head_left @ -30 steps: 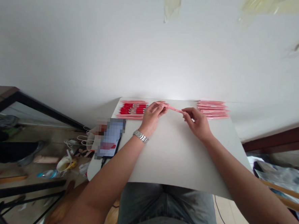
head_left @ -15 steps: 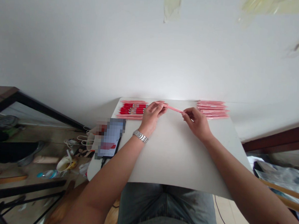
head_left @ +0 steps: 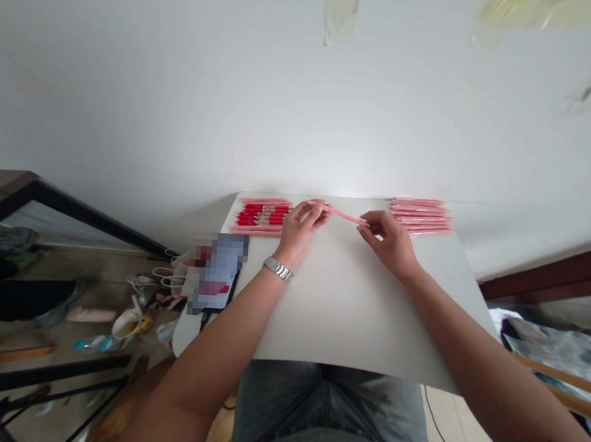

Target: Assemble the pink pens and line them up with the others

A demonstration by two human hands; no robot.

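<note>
A slim pink pen (head_left: pixel 344 215) is held nearly level above the white table, its right end dipping slightly. My left hand (head_left: pixel 306 222), with a metal watch at the wrist, is closed around its left end, and the fingers partly cover it. My right hand (head_left: pixel 385 240) has thumb and fingertips at the other end, in a loose pinch. Just left of my left hand lie several red pens (head_left: pixel 263 215) with dark tips, between rows of pink pens (head_left: pixel 255 231). Beyond my right hand is a stack of pink pens (head_left: pixel 420 216).
The white table (head_left: pixel 350 311) meets the wall at its back edge. A phone (head_left: pixel 221 273), partly pixelated, lies at the table's left edge with a cable. On the floor at left are a cup (head_left: pixel 127 324) and a bottle (head_left: pixel 94 343); plastic bags (head_left: pixel 558 344) are at right.
My right thumb and fingertips have loosened and shifted slightly, so more of the pen's right end shows, a little lower. My left hand has stayed in place.
</note>
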